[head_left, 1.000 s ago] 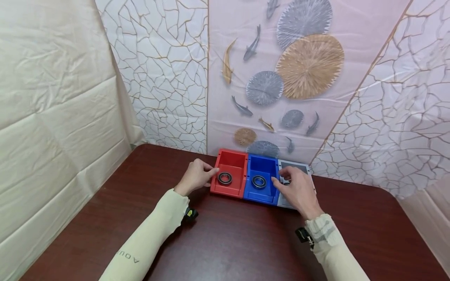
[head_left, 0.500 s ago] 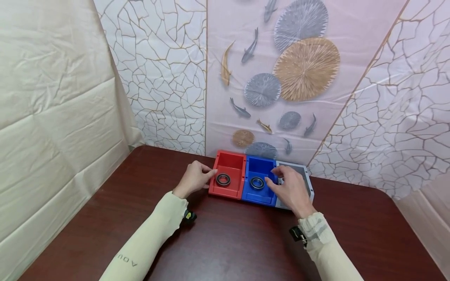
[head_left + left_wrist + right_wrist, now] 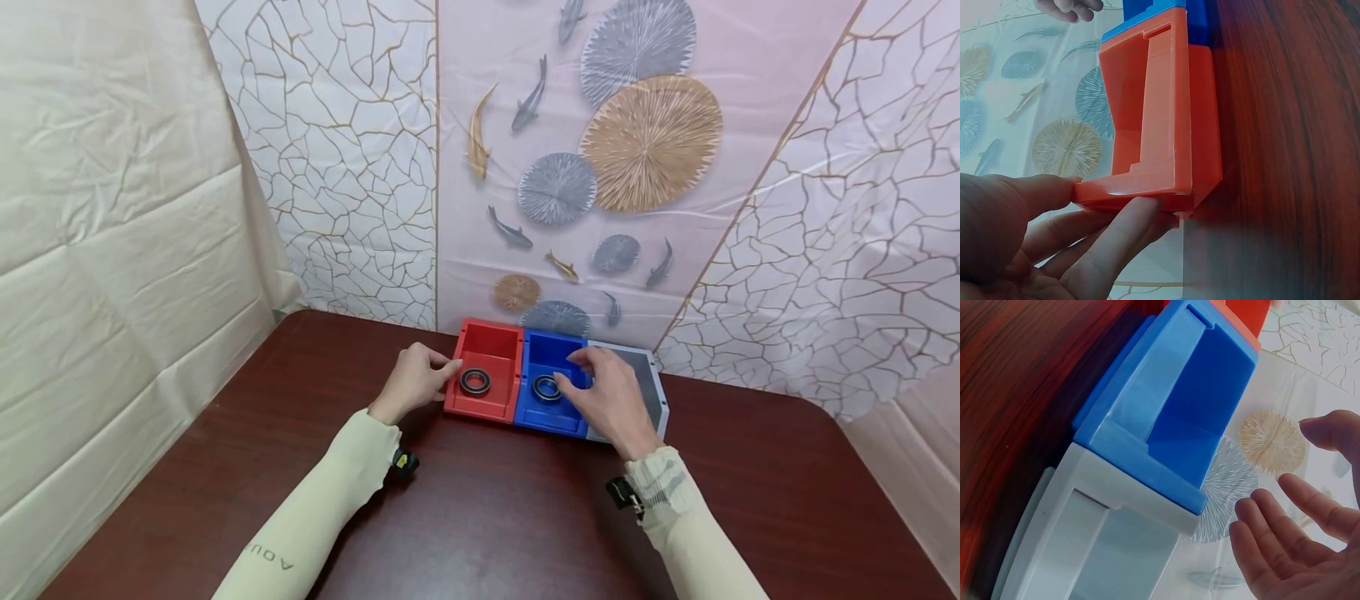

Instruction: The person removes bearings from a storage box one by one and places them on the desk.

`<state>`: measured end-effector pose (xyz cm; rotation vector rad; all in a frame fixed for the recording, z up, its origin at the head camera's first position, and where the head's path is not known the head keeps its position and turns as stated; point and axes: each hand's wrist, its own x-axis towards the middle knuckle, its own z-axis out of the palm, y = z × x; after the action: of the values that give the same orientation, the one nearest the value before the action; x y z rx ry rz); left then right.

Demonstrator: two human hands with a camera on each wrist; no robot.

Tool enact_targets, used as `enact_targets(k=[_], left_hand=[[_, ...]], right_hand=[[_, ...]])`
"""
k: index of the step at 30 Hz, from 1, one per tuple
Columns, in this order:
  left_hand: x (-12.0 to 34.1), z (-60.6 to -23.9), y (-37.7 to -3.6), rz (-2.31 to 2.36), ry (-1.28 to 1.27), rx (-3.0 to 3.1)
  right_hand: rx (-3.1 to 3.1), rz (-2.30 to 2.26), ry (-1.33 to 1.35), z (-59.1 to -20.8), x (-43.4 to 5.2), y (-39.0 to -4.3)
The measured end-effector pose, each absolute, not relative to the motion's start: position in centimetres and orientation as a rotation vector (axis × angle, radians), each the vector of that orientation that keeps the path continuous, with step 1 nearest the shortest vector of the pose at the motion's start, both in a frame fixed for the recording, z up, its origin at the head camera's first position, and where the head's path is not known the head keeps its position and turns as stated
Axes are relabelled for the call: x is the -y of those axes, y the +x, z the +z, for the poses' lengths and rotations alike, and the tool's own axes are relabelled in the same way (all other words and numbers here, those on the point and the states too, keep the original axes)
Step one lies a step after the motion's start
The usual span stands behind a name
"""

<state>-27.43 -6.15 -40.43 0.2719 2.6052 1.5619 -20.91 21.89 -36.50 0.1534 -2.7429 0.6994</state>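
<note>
From the head camera, three bins stand in a row at the back of the dark wooden desk (image 3: 480,517): one red bin (image 3: 486,371), one blue bin (image 3: 551,383) and one grey bin (image 3: 647,385), touching side by side. Two black rings show, one ring (image 3: 476,382) in the red bin and a second ring (image 3: 545,387) in the blue bin. The left hand (image 3: 414,382) holds the red bin's left wall. The right hand (image 3: 609,398) hovers over the blue bin, just right of the ring there.

In the left wrist camera, the thumb and fingers (image 3: 1116,234) pinch the red bin's wall, a firm grip.

In the right wrist camera, the right hand's fingers (image 3: 1285,537) are spread and relaxed beside the blue bin, holding nothing.
</note>
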Motion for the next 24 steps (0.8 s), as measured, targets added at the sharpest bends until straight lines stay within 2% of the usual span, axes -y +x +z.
enact_targets(k=[24], left_hand=[[6.2, -40.5, -27.6, 1.579, 0.255, -2.589]], right_hand=[[2.770, 0.737, 0.225, -36.6, -19.1, -22.3]])
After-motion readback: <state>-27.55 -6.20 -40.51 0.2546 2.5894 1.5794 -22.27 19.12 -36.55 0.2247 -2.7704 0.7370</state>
